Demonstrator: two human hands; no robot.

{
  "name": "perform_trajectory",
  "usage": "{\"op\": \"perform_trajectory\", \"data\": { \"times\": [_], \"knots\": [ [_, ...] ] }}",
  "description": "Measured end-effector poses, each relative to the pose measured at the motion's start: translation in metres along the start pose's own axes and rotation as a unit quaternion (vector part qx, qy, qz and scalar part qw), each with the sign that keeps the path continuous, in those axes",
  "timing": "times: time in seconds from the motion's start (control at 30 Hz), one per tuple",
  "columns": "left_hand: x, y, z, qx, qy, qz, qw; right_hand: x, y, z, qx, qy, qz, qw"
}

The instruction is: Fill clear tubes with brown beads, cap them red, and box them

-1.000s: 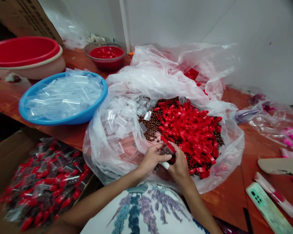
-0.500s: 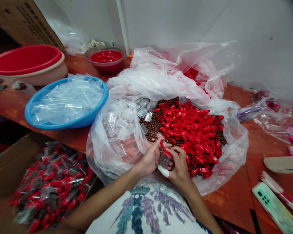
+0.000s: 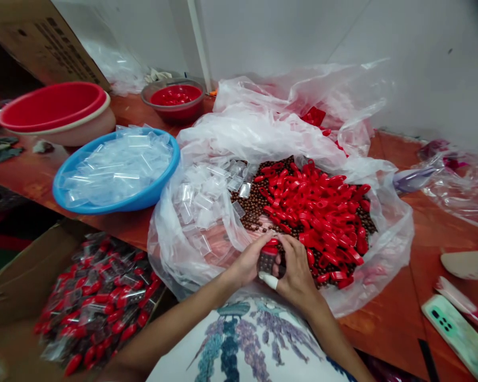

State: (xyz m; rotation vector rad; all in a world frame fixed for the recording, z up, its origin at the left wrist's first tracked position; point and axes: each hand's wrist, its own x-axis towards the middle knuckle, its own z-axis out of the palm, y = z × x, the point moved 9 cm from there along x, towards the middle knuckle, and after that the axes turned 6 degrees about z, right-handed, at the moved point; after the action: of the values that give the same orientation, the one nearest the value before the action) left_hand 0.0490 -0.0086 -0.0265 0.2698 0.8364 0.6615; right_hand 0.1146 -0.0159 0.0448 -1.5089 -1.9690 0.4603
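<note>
Between both hands is a small clear plastic container (image 3: 266,262) with brown balls inside and a red cap on top. My left hand (image 3: 247,263) grips its left side and the cap. My right hand (image 3: 294,266) closes around the other side, fingertips at the cap; a white covering wraps the thumb. Just beyond lie a heap of red caps (image 3: 322,212) and loose brown balls (image 3: 250,211), inside a spread plastic bag (image 3: 398,233). Left of them, clear empty containers (image 3: 201,199) are piled in the same bag.
A blue basin (image 3: 115,207) of clear containers stands at left, before stacked red and white basins (image 3: 56,106). Filled red-capped containers (image 3: 103,302) lie in a cardboard box (image 3: 8,297) below the table edge. A phone (image 3: 458,334) rests at right.
The cap's red flap, which stood up before, is now down against the cap, with fingers of both hands at the top. The view has shifted slightly.
</note>
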Motion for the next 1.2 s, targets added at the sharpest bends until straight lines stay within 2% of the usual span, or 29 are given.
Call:
{"op": "perform_trajectory", "data": {
  "times": [0.07, 0.17, 0.4, 0.47, 0.53, 0.57, 0.6, 0.63, 0.7, 0.77, 0.8, 0.83, 0.87, 0.93, 1.03, 1.1, 1.2],
  "knots": [
    [-0.001, -0.001, 0.0, 0.01, 0.01, 0.0, 1.0, 0.001, -0.002, 0.001, -0.005, -0.014, -0.007, 1.0],
    [-0.003, 0.002, 0.001, 0.017, 0.011, 0.023, 1.0, 0.002, -0.005, -0.002, -0.011, -0.003, -0.025, 1.0],
    [-0.006, 0.01, 0.003, 0.024, -0.003, 0.128, 0.991, -0.004, -0.011, -0.002, -0.043, 0.02, -0.096, 0.994],
    [-0.006, 0.015, 0.0, 0.073, 0.004, 0.152, 0.986, -0.005, -0.01, -0.002, -0.046, 0.021, -0.098, 0.994],
    [-0.008, 0.036, -0.004, 0.177, 0.016, 0.208, 0.962, -0.006, -0.007, -0.001, -0.05, 0.009, -0.087, 0.995],
    [-0.011, 0.053, -0.006, 0.247, 0.028, 0.251, 0.936, -0.006, -0.005, 0.001, -0.052, -0.004, -0.08, 0.995],
    [-0.016, 0.073, -0.008, 0.326, 0.043, 0.298, 0.896, -0.006, -0.005, 0.004, -0.055, -0.022, -0.075, 0.995],
    [-0.021, 0.094, -0.01, 0.41, 0.063, 0.344, 0.842, -0.007, -0.006, 0.008, -0.059, -0.045, -0.075, 0.994],
    [-0.029, 0.131, -0.013, 0.585, 0.105, 0.4, 0.698, -0.009, -0.011, 0.017, -0.072, -0.097, -0.09, 0.989],
    [-0.027, 0.154, -0.017, 0.733, 0.123, 0.393, 0.542, -0.012, -0.017, 0.024, -0.084, -0.137, -0.11, 0.981],
    [-0.022, 0.16, -0.02, 0.785, 0.116, 0.373, 0.481, -0.013, -0.019, 0.027, -0.087, -0.153, -0.119, 0.977],
    [-0.017, 0.164, -0.024, 0.822, 0.109, 0.353, 0.434, -0.014, -0.02, 0.028, -0.088, -0.163, -0.123, 0.975],
    [-0.013, 0.166, -0.027, 0.848, 0.099, 0.334, 0.399, -0.013, -0.019, 0.029, -0.087, -0.166, -0.122, 0.975],
    [-0.007, 0.166, -0.029, 0.875, 0.076, 0.312, 0.363, -0.008, -0.012, 0.026, -0.083, -0.151, -0.104, 0.98],
    [-0.003, 0.155, -0.024, 0.888, 0.023, 0.308, 0.342, 0.001, 0.006, 0.015, -0.074, -0.101, -0.066, 0.99],
    [-0.002, 0.145, -0.019, 0.889, -0.012, 0.309, 0.338, 0.006, 0.017, 0.006, -0.068, -0.073, -0.049, 0.994],
    [0.001, 0.131, -0.016, 0.88, -0.037, 0.31, 0.359, 0.009, 0.029, -0.006, -0.058, -0.039, -0.034, 0.997]
  ]
}}
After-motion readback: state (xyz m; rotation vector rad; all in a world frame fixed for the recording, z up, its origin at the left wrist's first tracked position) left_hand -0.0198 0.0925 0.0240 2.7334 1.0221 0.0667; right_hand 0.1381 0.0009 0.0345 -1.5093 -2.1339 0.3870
